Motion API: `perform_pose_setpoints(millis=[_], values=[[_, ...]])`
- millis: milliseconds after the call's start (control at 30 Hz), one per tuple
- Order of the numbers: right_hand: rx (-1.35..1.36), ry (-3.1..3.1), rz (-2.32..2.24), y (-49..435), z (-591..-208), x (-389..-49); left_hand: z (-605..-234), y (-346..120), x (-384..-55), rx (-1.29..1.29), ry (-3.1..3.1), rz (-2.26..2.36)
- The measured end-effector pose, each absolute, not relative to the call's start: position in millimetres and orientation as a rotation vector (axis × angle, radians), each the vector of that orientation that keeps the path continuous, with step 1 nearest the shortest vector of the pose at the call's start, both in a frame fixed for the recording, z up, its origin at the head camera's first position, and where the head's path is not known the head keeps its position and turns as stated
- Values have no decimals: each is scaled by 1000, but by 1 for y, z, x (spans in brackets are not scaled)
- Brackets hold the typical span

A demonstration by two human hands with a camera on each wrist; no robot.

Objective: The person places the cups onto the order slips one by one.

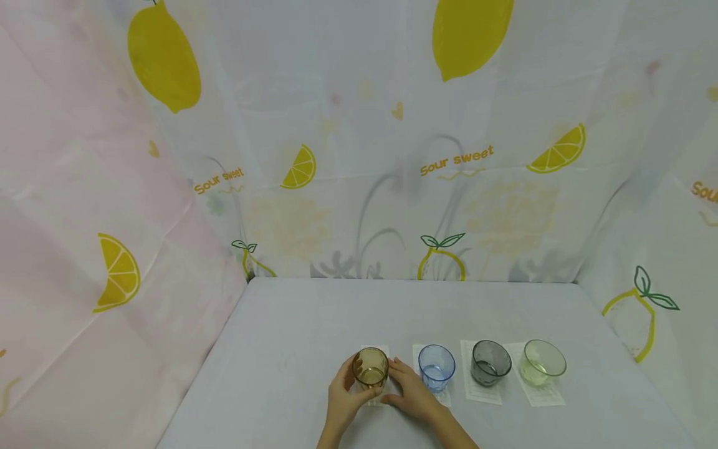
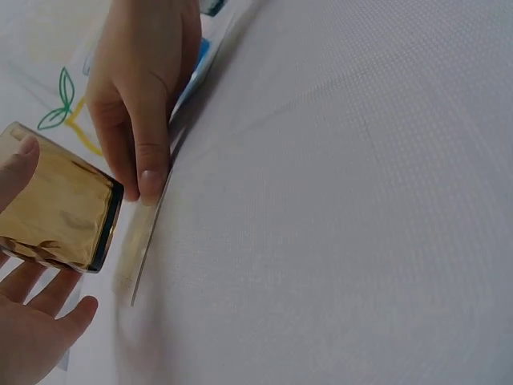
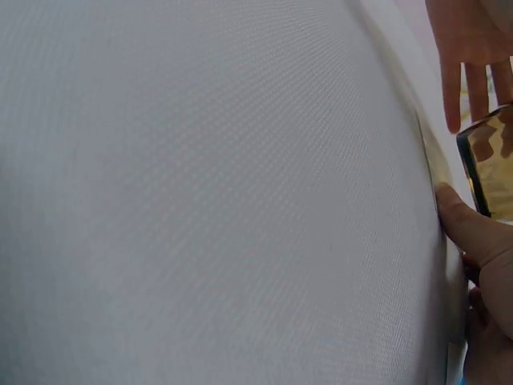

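Note:
My left hand point(image 1: 343, 397) grips an amber glass cup point(image 1: 370, 366), thumb on one side and fingers on the other. In the left wrist view the cup is held above the table, its thick base apart from a thin pale paper sheet point(image 2: 143, 245). Beside the cup is my right hand point(image 1: 416, 395), its thumb and fingertips touching that sheet, much of which the cup and hands hide in the head view. In the right wrist view the right thumb point(image 3: 465, 220) lies against the sheet's edge.
To the right, a blue glass cup point(image 1: 436, 368), a grey glass cup point(image 1: 490, 363) and a pale green glass bowl point(image 1: 543, 362) stand in a row on printed paper sheets. The white table point(image 1: 291, 324) meets lemon-patterned cloth point(image 1: 348, 218) behind and at both sides.

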State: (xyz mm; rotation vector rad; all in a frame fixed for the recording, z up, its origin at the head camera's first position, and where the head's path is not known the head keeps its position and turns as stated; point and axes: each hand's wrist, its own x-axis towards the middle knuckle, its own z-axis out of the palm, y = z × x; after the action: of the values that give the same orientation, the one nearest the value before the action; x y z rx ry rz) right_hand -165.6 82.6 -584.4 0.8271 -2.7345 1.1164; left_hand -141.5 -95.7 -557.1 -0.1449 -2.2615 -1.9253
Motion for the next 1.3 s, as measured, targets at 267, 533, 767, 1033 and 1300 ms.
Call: perform_pose_setpoints(millis=[267, 533, 767, 1033, 1300], values=[[809, -2746, 1137, 83, -585, -165, -562, -94, -139, -142, -2323, -1865], [816, -2738, 1128, 84, -587, -166, -567, -92, -139, -184, -2306, -1853], [822, -2718, 1150, 84, -589, -166, -569, -90, -143, -219, -2271, -1934], [792, -2737, 1168, 85, -587, -168, -574, -91, -148, -221, -2366, -1897], [810, -2713, 1160, 84, -591, -168, -588, -101, -143, -263, -2689, -1372]])
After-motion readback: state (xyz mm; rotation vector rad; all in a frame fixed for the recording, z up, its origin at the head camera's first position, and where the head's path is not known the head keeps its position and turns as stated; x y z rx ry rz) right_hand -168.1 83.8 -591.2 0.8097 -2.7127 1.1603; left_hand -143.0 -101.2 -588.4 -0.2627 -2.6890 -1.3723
